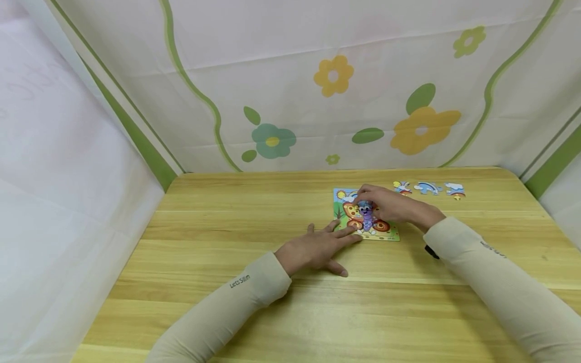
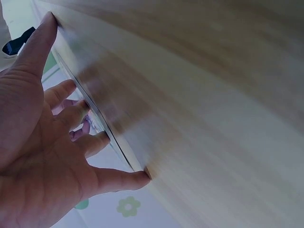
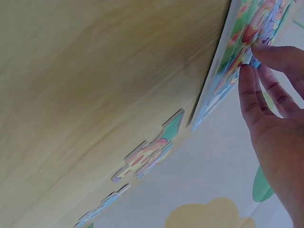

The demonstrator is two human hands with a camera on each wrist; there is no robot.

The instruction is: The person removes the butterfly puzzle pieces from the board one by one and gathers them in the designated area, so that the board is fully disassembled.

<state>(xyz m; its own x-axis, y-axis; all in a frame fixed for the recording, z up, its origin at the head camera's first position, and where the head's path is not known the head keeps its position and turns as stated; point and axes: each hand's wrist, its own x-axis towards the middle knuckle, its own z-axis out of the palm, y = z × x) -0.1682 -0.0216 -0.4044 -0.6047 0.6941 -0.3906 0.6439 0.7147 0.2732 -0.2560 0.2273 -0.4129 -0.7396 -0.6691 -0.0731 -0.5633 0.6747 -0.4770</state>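
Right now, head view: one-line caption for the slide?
Left hand lies flat beside the butterfly puzzle board while right hand pinches a piece; three loose pieces wait behind.

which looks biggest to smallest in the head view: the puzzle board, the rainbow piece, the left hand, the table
1. table, by far the largest.
2. left hand.
3. puzzle board; partly hidden under the right hand, so its place against the left hand is unsure, and the hand is nearer the camera.
4. rainbow piece, smallest.
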